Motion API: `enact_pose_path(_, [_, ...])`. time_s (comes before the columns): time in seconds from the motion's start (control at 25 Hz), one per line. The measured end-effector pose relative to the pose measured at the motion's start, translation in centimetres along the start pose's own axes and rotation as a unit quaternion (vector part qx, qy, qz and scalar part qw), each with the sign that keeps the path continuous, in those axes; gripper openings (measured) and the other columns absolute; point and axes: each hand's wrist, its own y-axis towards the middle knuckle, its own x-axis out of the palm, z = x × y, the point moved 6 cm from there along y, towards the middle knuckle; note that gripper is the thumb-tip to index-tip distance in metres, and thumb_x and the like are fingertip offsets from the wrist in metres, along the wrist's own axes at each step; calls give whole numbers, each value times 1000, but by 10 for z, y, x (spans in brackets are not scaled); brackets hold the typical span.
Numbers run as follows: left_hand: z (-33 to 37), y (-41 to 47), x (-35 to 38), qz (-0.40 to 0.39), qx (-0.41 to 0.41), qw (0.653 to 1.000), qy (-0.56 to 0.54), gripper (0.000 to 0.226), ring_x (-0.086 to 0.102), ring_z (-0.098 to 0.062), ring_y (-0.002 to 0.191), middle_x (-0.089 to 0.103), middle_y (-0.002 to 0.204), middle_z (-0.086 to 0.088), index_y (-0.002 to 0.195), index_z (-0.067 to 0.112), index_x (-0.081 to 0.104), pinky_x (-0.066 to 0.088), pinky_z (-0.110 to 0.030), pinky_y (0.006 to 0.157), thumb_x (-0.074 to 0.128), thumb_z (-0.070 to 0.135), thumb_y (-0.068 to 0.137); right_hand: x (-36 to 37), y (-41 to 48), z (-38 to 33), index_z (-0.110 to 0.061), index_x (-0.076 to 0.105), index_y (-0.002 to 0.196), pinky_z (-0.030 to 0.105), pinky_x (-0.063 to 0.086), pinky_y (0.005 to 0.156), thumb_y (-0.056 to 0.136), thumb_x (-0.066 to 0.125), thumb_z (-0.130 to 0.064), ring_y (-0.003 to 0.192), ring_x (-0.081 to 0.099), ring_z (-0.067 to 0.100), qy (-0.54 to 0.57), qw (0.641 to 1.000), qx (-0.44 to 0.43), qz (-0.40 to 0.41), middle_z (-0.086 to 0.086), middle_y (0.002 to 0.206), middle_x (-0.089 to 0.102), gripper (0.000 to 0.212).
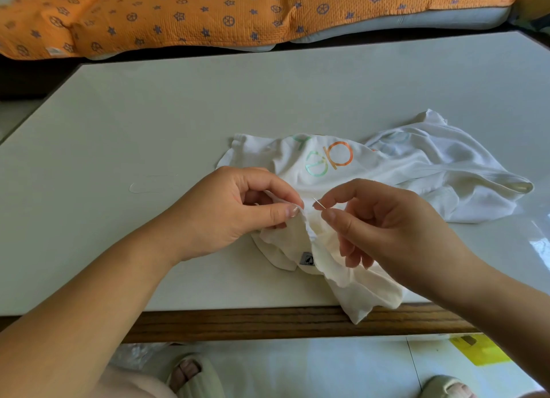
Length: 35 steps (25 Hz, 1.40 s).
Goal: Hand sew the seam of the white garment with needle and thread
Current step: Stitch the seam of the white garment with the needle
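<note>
Here, left hand [235,208] pinches white garment [387,171] at seam; right hand [395,228] pinches needle [318,202] just beside it

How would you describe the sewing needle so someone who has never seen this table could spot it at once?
Start at the white table, then the crumpled white garment near its front edge. Over the fabric, the right hand pinches a sewing needle between thumb and forefinger; it is the only thin, shiny metal sliver there.
</note>
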Motion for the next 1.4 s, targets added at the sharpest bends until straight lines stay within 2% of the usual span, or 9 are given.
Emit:
enact_pose_path(0.2, [0,0,0,-2,-1,1000,-13,18,69,-15,77,72,83,-1,85,20,77,57,-26,78,72,26,69,4,-2,0,-36,72,89,13,43,49,90,63,-24,46,60,13,-16,1000,8,-21,1,54,62,15])
enact_pose_path(0.68, [-1,0,3,-12,-4,1000,-16,17,68,-17,78,72,84,-3,85,19,77,58,-32,81,72,25,70,5,-1,1,-36,73,86,14,44,49,89,64,-23,45,59,13,-9,999,13,-29,2,53,62,16])
enact_pose_path(1.12, [0,-1,4,-20,-9,1000,-19,17,69,-15,77,72,82,-4,87,18,76,55,-23,76,71,24,72,6,-1,1,-36,73,85,15,44,49,88,64,-25,45,59,12,-2,999,8,-32,3,53,62,15])
enact_pose_path(1.4, [0,1,10,-27,-30,998,-43,16,67,-14,67,72,74,-2,82,16,75,55,-23,68,73,21,67,8,0,3,-34,72,85,17,45,50,90,64,-24,50,62,13,0,999,17,-45,3,57,65,14])
